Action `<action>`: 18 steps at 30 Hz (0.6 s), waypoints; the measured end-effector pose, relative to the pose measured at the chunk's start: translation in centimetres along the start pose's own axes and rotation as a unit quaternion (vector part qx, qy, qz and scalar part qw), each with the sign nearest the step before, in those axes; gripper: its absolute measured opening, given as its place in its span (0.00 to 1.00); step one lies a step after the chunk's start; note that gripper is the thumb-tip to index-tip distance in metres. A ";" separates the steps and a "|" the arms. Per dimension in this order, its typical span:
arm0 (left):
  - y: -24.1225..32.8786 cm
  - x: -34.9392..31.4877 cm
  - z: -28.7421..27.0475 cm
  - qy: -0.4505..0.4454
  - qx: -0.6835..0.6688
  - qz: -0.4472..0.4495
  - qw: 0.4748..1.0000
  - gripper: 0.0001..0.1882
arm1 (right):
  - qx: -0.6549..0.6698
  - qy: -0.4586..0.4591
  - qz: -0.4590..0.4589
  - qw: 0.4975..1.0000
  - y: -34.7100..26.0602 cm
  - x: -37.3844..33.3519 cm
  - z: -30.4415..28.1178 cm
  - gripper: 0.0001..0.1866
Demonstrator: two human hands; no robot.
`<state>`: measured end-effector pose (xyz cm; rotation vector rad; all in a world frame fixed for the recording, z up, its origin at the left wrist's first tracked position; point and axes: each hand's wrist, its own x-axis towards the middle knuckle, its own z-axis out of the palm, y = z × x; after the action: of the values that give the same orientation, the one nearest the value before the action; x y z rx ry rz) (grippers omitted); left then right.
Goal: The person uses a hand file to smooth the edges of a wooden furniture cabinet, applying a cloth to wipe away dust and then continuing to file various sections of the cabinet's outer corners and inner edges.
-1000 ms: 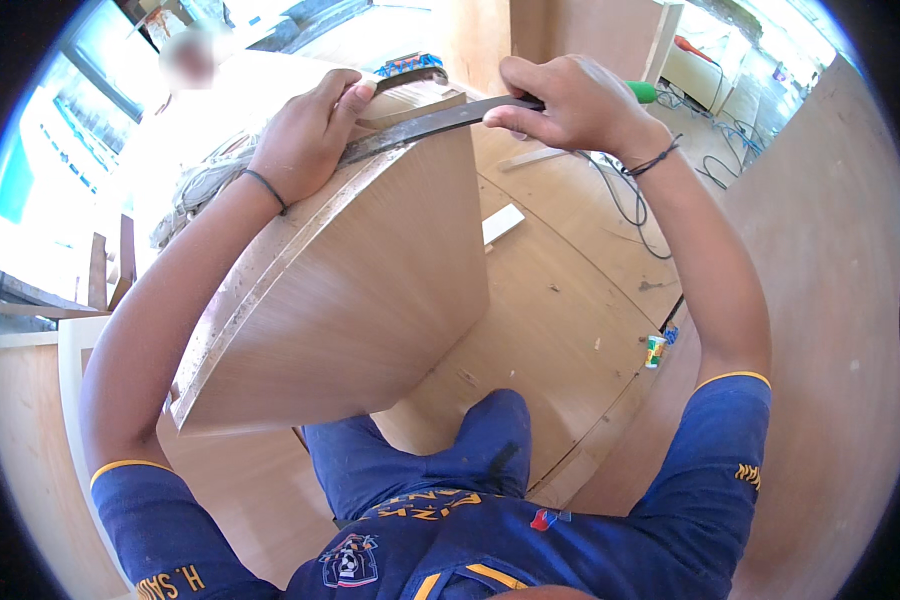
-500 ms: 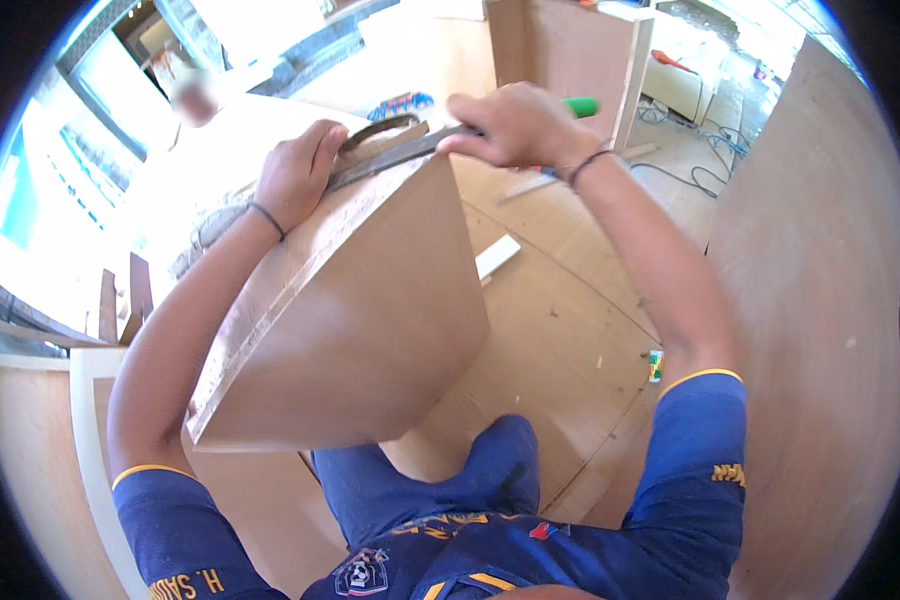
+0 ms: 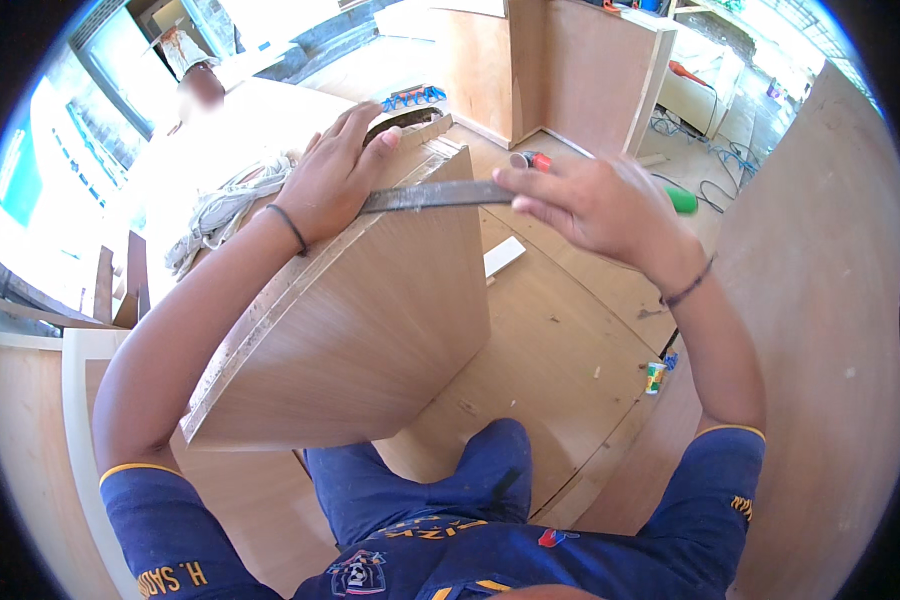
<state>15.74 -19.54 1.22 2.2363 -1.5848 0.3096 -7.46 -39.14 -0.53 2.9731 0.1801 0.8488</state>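
Wore a dark blue shirt (image 3: 600,560) with yellow-edged sleeves, above blue trousers (image 3: 360,480). Faced a pale wooden unit (image 3: 370,320) directly beyond the knees, with rough bits along the top edge. Rested the left grip (image 3: 335,185) on that top edge, toward the far corner, over one end of a flat dark file (image 3: 435,196). Could not tell the left grip open from closed, with the underside hidden. Clasped the file's other end in the right grip (image 3: 595,205), slightly blurred, with the tip of a green handle (image 3: 682,201) poking out past the wrist side. Held the file nearly sideways, from the unit's top edge out to the right, above the brown floor (image 3: 560,330). Had a green-and-yellow cup (image 3: 654,378) near the floor's right edge, by a tall wooden panel (image 3: 830,330), and a white block (image 3: 504,257) just beside the unit's right edge. Had grey cloth (image 3: 232,205) bunched up left of the unit. Saw, farther off, a wooden cabinet (image 3: 595,80), an orange tool (image 3: 688,73), loose cables (image 3: 740,165) and, far left, a person in a pale cap (image 3: 182,50).
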 end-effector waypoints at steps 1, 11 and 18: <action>-0.4 1.3 -0.3 0.004 -0.003 -0.010 1.000 0.32 | 0.005 0.015 -0.023 1.000 1.4 1.0 0.3 0.17; 0.1 1.2 0.1 -0.023 -0.042 -0.028 0.998 0.32 | -0.001 -0.026 0.002 1.000 2.4 1.6 0.5 0.15; -3.4 4.4 1.4 0.043 0.027 -0.015 0.999 0.35 | 0.035 0.001 0.002 0.999 5.1 4.5 2.9 0.16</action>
<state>20.37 -22.89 1.01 2.2531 -1.5136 0.4399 -1.64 -43.67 -0.30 3.0383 0.2094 0.8643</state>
